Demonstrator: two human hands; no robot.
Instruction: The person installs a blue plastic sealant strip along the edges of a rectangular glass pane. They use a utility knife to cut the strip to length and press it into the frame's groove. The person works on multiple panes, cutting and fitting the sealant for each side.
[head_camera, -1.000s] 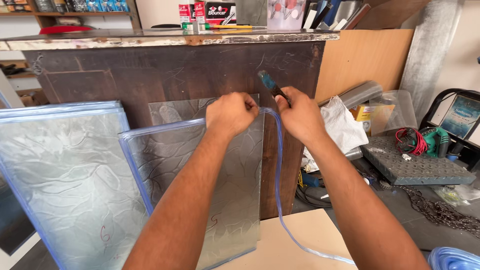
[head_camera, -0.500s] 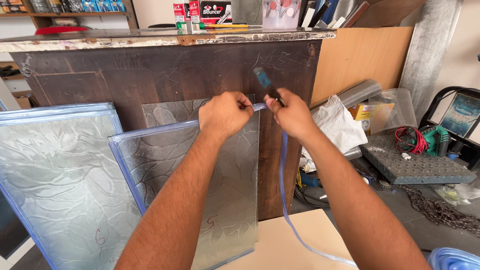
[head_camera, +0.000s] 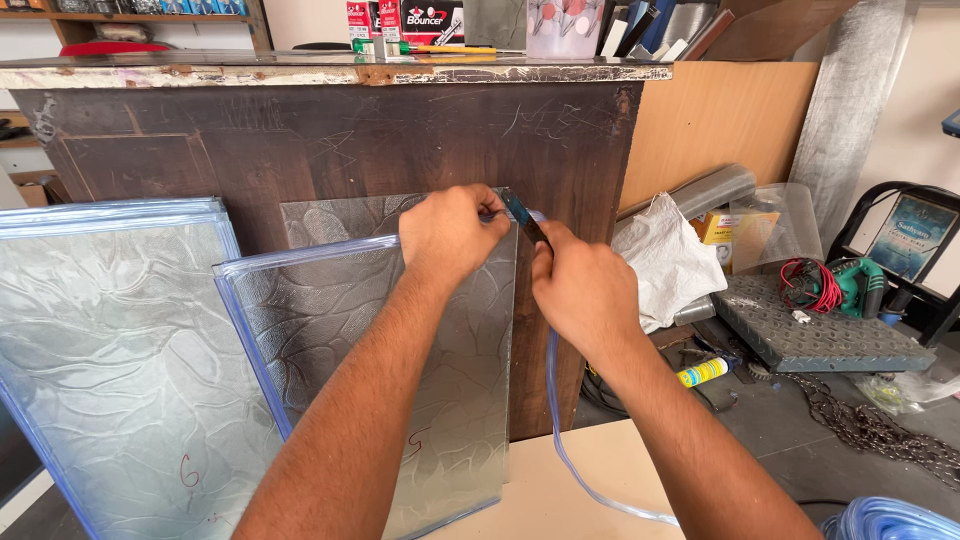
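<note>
left hand (head_camera: 452, 232) clamped on glass pane (head_camera: 420, 360) top right corner | right hand (head_camera: 585, 290) just beside, gripped blue-handled tool (head_camera: 522, 215) at that corner | blue edging strip (head_camera: 575, 450) trailed down below right hand | pane upright, long axis vertical, leaned on dark wooden panel (head_camera: 330, 140)

1. We are looking at a patterned glass pane (head_camera: 420, 370) that is standing upright and leaning back against a dark wooden counter front; its surface is showing a wavy, leaf-like relief.
2. A clear bluish edging strip (head_camera: 300, 252) is running along the pane's top and left edges; its loose end (head_camera: 560, 450) is hanging down past the top right corner and trailing to the lower right.
3. A small dark-handled tool (head_camera: 522, 215) is sitting tilted at that top right corner, its upper end pointing up and to the left; we cannot make out its blade.
</note>
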